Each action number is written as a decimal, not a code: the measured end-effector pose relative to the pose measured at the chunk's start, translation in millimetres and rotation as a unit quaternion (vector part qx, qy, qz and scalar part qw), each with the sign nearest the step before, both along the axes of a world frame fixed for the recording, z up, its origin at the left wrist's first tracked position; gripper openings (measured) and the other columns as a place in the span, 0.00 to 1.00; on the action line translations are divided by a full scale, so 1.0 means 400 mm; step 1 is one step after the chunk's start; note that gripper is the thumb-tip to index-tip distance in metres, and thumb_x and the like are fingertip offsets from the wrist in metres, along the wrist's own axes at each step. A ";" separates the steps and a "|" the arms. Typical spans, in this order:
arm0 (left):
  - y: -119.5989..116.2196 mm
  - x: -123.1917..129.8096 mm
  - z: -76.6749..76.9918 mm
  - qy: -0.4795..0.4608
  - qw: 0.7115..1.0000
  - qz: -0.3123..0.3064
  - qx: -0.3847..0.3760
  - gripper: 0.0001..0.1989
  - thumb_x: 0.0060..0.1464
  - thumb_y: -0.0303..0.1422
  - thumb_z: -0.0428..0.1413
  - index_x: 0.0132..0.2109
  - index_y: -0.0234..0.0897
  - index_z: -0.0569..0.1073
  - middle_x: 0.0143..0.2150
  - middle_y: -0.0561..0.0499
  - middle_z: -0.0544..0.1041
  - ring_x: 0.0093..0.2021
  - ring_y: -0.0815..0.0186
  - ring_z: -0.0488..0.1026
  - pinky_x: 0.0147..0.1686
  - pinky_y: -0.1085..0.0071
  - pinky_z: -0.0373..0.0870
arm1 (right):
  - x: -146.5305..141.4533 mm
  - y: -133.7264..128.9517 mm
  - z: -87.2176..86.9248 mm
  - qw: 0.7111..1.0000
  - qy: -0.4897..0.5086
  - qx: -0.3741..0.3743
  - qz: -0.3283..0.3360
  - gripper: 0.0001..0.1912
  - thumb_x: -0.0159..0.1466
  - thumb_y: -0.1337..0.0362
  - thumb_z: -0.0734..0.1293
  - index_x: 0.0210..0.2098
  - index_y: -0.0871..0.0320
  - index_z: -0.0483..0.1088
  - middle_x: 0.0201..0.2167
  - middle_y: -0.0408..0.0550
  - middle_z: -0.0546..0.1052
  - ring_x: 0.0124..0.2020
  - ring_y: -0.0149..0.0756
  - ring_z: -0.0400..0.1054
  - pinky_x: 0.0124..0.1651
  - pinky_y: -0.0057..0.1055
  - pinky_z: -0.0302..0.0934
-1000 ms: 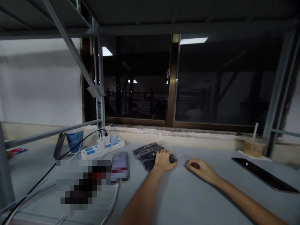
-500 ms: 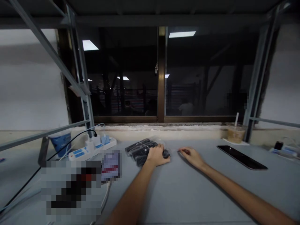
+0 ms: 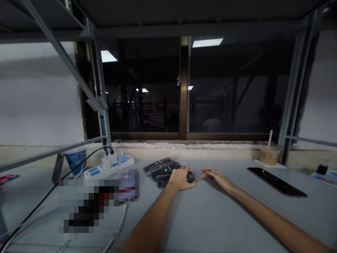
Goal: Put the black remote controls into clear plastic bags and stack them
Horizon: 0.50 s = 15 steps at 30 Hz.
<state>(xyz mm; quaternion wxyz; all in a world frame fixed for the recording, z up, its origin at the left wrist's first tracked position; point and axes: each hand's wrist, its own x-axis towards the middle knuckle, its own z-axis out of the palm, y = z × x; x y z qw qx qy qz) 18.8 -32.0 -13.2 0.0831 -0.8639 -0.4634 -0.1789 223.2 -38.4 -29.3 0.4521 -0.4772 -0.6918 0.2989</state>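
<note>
Three black remote controls [image 3: 165, 169] in clear plastic sleeves lie side by side on the grey table [image 3: 210, 218]. My left hand [image 3: 180, 179] curls over the right end of the nearest remote control [image 3: 162, 180], fingers and thumb closed round it. From that end, a clear plastic sleeve [image 3: 198, 174] stretches right towards my right hand [image 3: 216, 177]. The fingertips of my right hand are pinched together at the sleeve's loose end, its exact edge being hard to make out.
A dark phone [image 3: 276, 182] lies on the right, before an iced drink cup [image 3: 270, 155] with a straw. On the left are a white power strip [image 3: 109, 168] with plugs and cables, a blue tub [image 3: 76, 161] and a pixelated patch. Metal posts flank the window.
My right hand's fingers have straightened and come to the clear plastic at the remote's end. My left hand keeps its hold. The whole view has shifted slightly.
</note>
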 end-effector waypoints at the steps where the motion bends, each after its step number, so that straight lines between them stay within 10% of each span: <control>1: -0.002 0.000 0.002 -0.002 1.000 -0.005 -0.002 0.22 0.44 0.47 0.50 0.45 0.40 0.63 0.44 0.48 0.72 0.42 0.60 0.72 0.40 0.67 0.66 | -0.001 -0.005 0.004 1.000 -0.007 -0.003 0.005 0.29 0.50 0.39 0.58 0.24 0.57 0.75 0.43 0.52 0.72 0.48 0.44 0.62 0.55 0.40 0.49; 15: -0.013 0.016 -0.007 -0.009 0.996 -0.093 -0.003 0.23 0.45 0.47 0.50 0.46 0.40 0.63 0.44 0.49 0.73 0.42 0.58 0.72 0.39 0.66 0.68 | 0.023 0.004 -0.005 0.993 0.031 -0.088 0.074 0.25 0.53 0.48 0.60 0.39 0.60 0.74 0.44 0.52 0.74 0.49 0.47 0.63 0.57 0.45 0.46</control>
